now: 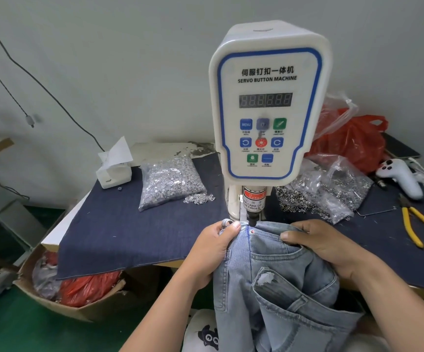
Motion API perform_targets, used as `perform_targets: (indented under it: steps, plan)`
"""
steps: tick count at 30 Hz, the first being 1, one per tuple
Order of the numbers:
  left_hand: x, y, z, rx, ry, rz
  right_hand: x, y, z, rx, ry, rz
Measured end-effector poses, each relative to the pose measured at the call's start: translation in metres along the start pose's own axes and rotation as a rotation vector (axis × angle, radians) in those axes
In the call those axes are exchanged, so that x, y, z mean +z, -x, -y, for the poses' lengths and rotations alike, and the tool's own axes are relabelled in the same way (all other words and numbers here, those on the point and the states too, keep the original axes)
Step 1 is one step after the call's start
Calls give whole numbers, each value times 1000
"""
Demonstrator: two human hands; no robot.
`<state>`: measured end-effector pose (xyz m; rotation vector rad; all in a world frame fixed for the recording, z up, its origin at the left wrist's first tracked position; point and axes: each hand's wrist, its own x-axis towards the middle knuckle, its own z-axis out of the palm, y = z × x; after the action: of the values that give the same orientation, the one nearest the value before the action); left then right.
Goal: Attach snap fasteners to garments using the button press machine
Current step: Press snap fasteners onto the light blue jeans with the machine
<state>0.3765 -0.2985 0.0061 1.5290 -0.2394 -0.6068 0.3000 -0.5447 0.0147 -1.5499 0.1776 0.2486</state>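
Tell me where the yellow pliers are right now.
The yellow pliers lie on the dark cloth at the head view's right edge, beside the right hand.

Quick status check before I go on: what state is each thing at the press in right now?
Servo button machine: display digits unlit.
Jeans: waistband held under the press head, red dot on it.
Left hand: pinching the waistband.
Right hand: gripping the waistband.
Bag of silver fasteners: open, some spilled.
Yellow pliers: lying unused.
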Motion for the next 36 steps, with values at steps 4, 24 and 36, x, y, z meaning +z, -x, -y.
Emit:
perform_targets:
  steps: [4,24,36]
  plan:
    - [-1,0,1,-10,5,-1,0,4,1,9,-138,-13]
    - [-34,46,-42,-84,-122,155,45,9,33,-152,473,-41]
    - [-37,62,-93,-164,65,-213,-40,-28,-8,-55,1305,-848]
